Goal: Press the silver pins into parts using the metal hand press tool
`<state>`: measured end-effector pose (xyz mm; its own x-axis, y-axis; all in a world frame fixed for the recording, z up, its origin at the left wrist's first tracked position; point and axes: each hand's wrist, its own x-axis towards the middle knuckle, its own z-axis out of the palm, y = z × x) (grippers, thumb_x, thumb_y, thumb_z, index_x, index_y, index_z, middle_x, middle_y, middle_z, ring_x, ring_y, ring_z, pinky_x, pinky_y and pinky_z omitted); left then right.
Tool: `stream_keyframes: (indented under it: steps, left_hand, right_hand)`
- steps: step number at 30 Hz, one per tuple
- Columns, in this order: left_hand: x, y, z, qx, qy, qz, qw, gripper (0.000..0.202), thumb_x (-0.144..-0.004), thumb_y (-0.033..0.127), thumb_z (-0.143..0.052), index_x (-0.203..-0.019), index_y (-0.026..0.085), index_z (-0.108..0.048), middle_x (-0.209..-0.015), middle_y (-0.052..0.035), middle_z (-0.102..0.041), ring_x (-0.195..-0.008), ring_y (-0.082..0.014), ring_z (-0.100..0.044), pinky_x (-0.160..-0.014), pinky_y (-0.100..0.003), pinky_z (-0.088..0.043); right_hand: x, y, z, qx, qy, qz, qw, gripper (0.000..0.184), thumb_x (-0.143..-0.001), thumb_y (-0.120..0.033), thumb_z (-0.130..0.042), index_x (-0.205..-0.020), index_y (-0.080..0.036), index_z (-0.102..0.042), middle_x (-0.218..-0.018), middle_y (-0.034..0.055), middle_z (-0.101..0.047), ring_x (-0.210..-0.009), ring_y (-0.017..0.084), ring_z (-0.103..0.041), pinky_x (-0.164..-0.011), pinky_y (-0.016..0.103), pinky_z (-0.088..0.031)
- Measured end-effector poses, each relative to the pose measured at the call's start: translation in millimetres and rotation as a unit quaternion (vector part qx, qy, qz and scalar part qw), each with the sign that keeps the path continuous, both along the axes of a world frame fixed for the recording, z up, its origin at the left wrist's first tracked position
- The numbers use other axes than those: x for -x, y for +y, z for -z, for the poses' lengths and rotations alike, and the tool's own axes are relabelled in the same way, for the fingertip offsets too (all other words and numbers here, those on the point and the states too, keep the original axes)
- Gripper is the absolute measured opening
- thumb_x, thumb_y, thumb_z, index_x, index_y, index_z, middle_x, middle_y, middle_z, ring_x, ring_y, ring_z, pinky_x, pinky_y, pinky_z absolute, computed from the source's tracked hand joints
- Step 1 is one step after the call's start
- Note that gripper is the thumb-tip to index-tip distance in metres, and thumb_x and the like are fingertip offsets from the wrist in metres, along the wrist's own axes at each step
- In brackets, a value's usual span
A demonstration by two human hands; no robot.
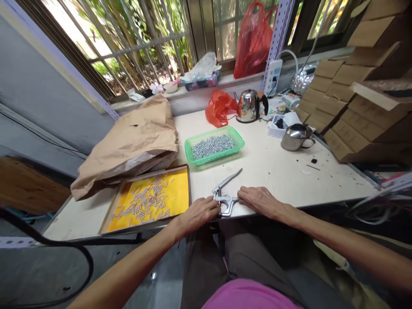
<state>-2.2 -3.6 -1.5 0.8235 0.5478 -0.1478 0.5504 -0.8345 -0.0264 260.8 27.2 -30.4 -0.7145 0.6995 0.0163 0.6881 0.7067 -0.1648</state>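
Note:
A silver metal plier-like hand tool lies near the table's front edge, its long lever arm swung up and away to the right. My right hand is closed over the end of its other handle. At the tool's left end is my left hand, its fingers curled together against the tool's head. Whatever those fingertips pinch is hidden. Beyond the tool stands a green plastic basket full of small metal pieces. Left of my left hand, small metal pins lie scattered in a shallow yellow-lined tray.
A large brown paper sack leans behind the tray. Along the back are a red plastic bag and a steel kettle. A metal pot stands at the right, beside stacked cardboard boxes.

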Motion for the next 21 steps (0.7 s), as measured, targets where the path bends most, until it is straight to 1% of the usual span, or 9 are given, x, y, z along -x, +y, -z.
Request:
stream_keyframes:
  steps: [3, 5, 7, 10, 12, 15, 18, 20, 21]
  left_hand:
    - [7.3, -0.6, 4.1, -0.005, -0.003, 0.004, 1.0, 0.015, -0.095, 0.018, -0.045, -0.1, 0.016, -0.059, -0.097, -0.0064, -0.061, -0.088, -0.0185, -0.055, -0.071, -0.029, -0.044]
    - [12.3, -1.2, 8.3, 0.01, -0.026, -0.021, 0.999, 0.016, -0.095, 0.017, -0.044, -0.095, 0.016, -0.06, -0.095, -0.0057, -0.062, -0.085, -0.0175, -0.055, -0.071, -0.028, -0.043]
    - [15.1, -3.0, 11.8, 0.027, -0.083, -0.106, 0.991, 0.019, -0.096, 0.019, -0.043, -0.091, 0.016, -0.06, -0.091, -0.0059, -0.061, -0.083, -0.0167, -0.056, -0.071, -0.027, -0.043]
    - [13.4, -5.5, 13.9, 0.058, -0.181, -0.271, 0.944, 0.023, -0.097, 0.026, -0.042, -0.09, 0.015, -0.061, -0.09, -0.0067, -0.061, -0.082, -0.0159, -0.058, -0.073, -0.026, -0.044]
    - [9.4, -6.3, 13.7, 0.083, -0.205, -0.322, 0.921, 0.024, -0.096, 0.031, -0.042, -0.095, 0.016, -0.062, -0.091, -0.0063, -0.061, -0.081, -0.0157, -0.058, -0.072, -0.026, -0.043]
    - [3.4, -9.1, 14.0, 0.098, -0.173, -0.322, 0.926, 0.023, -0.095, 0.03, -0.044, -0.097, 0.018, -0.063, -0.093, -0.0056, -0.059, -0.079, -0.0153, -0.057, -0.071, -0.026, -0.042]
    - [0.6, -10.1, 15.2, 0.081, -0.122, -0.313, 0.938, 0.025, -0.094, 0.02, -0.039, -0.088, 0.017, -0.063, -0.089, -0.0058, -0.058, -0.078, -0.0153, -0.057, -0.071, -0.025, -0.042]
    - [0.5, -0.9, 10.3, 0.053, -0.119, -0.321, 0.938, 0.025, -0.092, 0.014, -0.039, -0.087, 0.016, -0.063, -0.088, -0.0061, -0.06, -0.079, -0.0156, -0.057, -0.071, -0.025, -0.042]
    - [0.5, 8.0, 3.5, 0.032, -0.129, -0.33, 0.935, 0.025, -0.092, 0.013, -0.039, -0.088, 0.016, -0.064, -0.087, -0.0062, -0.06, -0.079, -0.0158, -0.057, -0.071, -0.025, -0.042]
  right_hand:
    - [3.7, -0.6, 5.2, -0.014, 0.016, 0.004, 1.0, 0.01, -0.097, -0.024, -0.047, -0.091, -0.02, -0.054, -0.09, 0.0008, -0.06, -0.073, 0.013, -0.057, -0.056, 0.025, -0.026]
    - [4.3, -1.0, 8.9, -0.017, 0.029, 0.012, 0.999, 0.011, -0.097, -0.024, -0.046, -0.09, -0.02, -0.053, -0.089, 0.0003, -0.06, -0.074, 0.013, -0.058, -0.056, 0.025, -0.027]
    - [2.8, -2.4, 11.6, -0.015, 0.05, 0.022, 0.998, 0.013, -0.098, -0.026, -0.044, -0.09, -0.02, -0.052, -0.09, 0.0005, -0.06, -0.076, 0.013, -0.058, -0.058, 0.025, -0.03]
    - [-1.5, -4.3, 14.7, -0.004, 0.081, 0.039, 0.996, 0.017, -0.1, -0.028, -0.04, -0.091, -0.02, -0.051, -0.091, 0.001, -0.059, -0.078, 0.013, -0.058, -0.06, 0.024, -0.032]
    - [-3.7, -4.2, 16.6, 0.002, 0.088, 0.042, 0.995, 0.018, -0.1, -0.029, -0.038, -0.092, -0.02, -0.051, -0.091, 0.001, -0.058, -0.078, 0.012, -0.057, -0.06, 0.024, -0.033]
    - [-4.4, -4.3, 18.4, -0.002, 0.09, 0.037, 0.995, 0.019, -0.1, -0.029, -0.037, -0.092, -0.02, -0.052, -0.09, 0.0014, -0.058, -0.077, 0.013, -0.057, -0.06, 0.024, -0.034]
    - [-2.8, -6.3, 19.2, -0.018, 0.099, 0.039, 0.994, 0.02, -0.1, -0.029, -0.037, -0.09, -0.02, -0.052, -0.088, 0.0015, -0.058, -0.076, 0.013, -0.058, -0.059, 0.024, -0.035]
    - [-0.8, -7.2, 20.3, -0.026, 0.108, 0.039, 0.993, 0.02, -0.1, -0.029, -0.037, -0.089, -0.021, -0.052, -0.086, 0.0009, -0.058, -0.075, 0.012, -0.059, -0.06, 0.024, -0.037]
    - [0.3, -7.3, 20.9, -0.028, 0.112, 0.039, 0.993, 0.02, -0.1, -0.028, -0.037, -0.088, -0.021, -0.052, -0.086, 0.0006, -0.059, -0.074, 0.012, -0.059, -0.06, 0.024, -0.037]
